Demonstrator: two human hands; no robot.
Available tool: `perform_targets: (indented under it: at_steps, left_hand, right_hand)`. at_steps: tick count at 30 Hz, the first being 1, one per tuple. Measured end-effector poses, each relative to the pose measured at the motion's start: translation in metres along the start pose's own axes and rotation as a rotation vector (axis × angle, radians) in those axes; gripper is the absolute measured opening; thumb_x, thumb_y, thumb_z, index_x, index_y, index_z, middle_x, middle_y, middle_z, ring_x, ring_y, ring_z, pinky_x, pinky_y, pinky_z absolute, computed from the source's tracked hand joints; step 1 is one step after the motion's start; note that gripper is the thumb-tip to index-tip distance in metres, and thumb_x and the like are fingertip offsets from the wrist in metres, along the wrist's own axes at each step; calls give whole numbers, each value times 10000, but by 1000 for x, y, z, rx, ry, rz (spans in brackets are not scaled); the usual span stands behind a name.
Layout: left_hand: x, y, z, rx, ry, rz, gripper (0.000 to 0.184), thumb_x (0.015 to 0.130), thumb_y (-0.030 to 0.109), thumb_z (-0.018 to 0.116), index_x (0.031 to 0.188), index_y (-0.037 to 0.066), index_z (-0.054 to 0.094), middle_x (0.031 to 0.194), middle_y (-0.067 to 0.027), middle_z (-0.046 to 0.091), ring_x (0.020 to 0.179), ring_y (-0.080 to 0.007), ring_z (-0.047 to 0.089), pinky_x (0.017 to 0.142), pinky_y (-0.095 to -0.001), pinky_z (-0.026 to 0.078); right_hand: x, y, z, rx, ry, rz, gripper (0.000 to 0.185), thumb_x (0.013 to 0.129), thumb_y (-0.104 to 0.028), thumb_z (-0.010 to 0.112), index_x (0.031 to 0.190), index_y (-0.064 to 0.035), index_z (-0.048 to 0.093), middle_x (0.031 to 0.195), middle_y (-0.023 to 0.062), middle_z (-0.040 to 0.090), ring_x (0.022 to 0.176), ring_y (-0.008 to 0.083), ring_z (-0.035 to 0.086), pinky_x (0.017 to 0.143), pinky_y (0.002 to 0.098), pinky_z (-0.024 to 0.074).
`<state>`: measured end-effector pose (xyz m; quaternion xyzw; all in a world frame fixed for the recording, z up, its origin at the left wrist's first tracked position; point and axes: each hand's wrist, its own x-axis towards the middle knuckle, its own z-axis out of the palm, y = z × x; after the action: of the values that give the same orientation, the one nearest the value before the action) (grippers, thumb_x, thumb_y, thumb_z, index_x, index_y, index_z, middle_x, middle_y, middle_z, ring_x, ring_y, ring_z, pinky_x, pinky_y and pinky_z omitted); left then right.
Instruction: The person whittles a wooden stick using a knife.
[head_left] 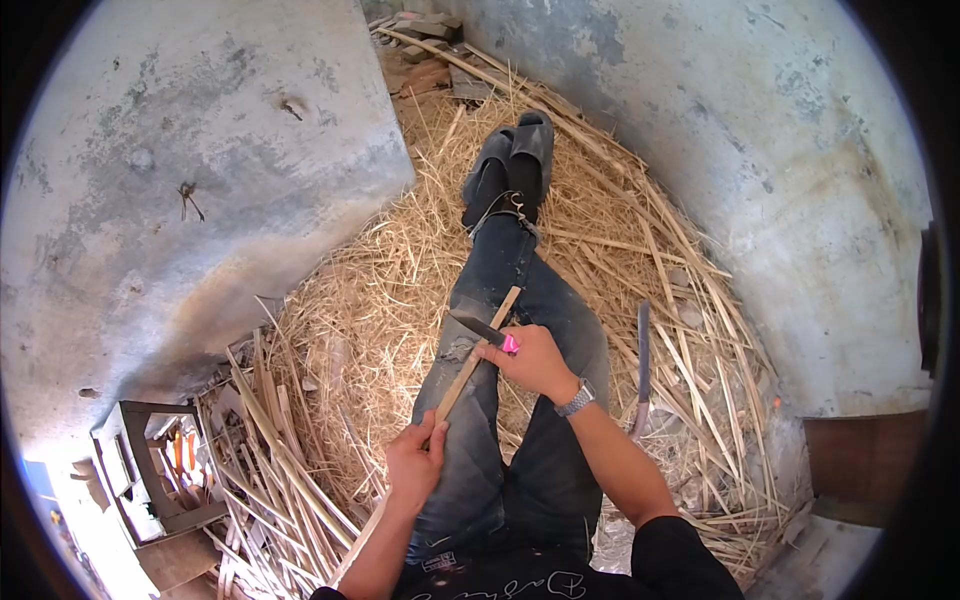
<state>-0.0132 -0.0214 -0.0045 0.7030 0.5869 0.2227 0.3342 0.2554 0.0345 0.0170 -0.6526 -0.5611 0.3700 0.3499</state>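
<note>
My right hand point(537, 362), with a metal-banded watch point(575, 398) at the wrist, is closed around the pink handle of a knife point(478, 327). Its broad dark blade points left and lies across a long, narrow strip of wood or bamboo point(462, 388). The right thumb presses near the strip. Lower down, my left hand point(415, 458) grips the same strip between thumb and fingers. The strip slants over my dark trousers point(470, 480), from between my knees toward my left forearm. A cord point(515, 205) is looped around my lower legs near the ankles.
Straw-like shavings point(370, 310) cover the floor under my legs. Long strips point(270, 420) are heaped at the left, more lie along the right wall. A dark curved tool point(643, 350) lies beside my right knee. A wooden frame point(160, 470) stands at lower left. Walls point(760, 130) enclose both sides.
</note>
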Motion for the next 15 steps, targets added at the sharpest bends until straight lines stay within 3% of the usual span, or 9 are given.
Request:
perform_targets:
  at_steps: [2, 5, 10, 13, 15]
  left_hand:
    - [2, 2, -1, 24, -7, 0, 307, 979, 269, 755, 1249, 127, 782, 678, -134, 624, 590, -300, 636, 585, -410, 491]
    - [4, 7, -3, 17, -39, -42, 299, 991, 286, 743, 1235, 121, 791, 682, -155, 648, 593, -299, 656, 597, -408, 505]
    - [1, 1, 1, -100, -68, -140, 304, 1010, 305, 728, 1221, 97, 796, 751, -207, 711, 615, -284, 699, 621, -390, 533]
    - [-1, -3, 4, -152, -90, -157, 323, 1018, 310, 722, 1225, 71, 787, 866, -226, 757, 658, -276, 732, 654, -367, 559]
    - [0, -1, 2, -181, -107, -159, 348, 1029, 321, 715, 1228, 43, 778, 971, -220, 790, 720, -225, 758, 710, -342, 575]
  right_hand:
    - [-3, 17, 15, -35, 103, -73, 239, 904, -262, 817, 878, -29, 766, 649, 157, 635, 523, 290, 570, 540, 388, 454]
    - [-11, 21, 25, -107, 190, -206, 88, 880, -143, 751, 897, -57, 758, 680, 148, 661, 582, 336, 648, 556, 413, 490]
    - [-20, 8, 28, -244, 236, -316, 118, 837, -62, 685, 925, -90, 758, 728, 123, 696, 632, 333, 688, 569, 425, 532]
    - [-19, 12, 25, -265, 217, -381, 122, 827, -50, 680, 916, -94, 752, 736, 110, 704, 631, 318, 691, 568, 421, 545]
    - [-16, 14, 22, -275, 183, -402, 124, 820, -43, 680, 913, -91, 746, 736, 105, 707, 633, 314, 692, 568, 420, 548]
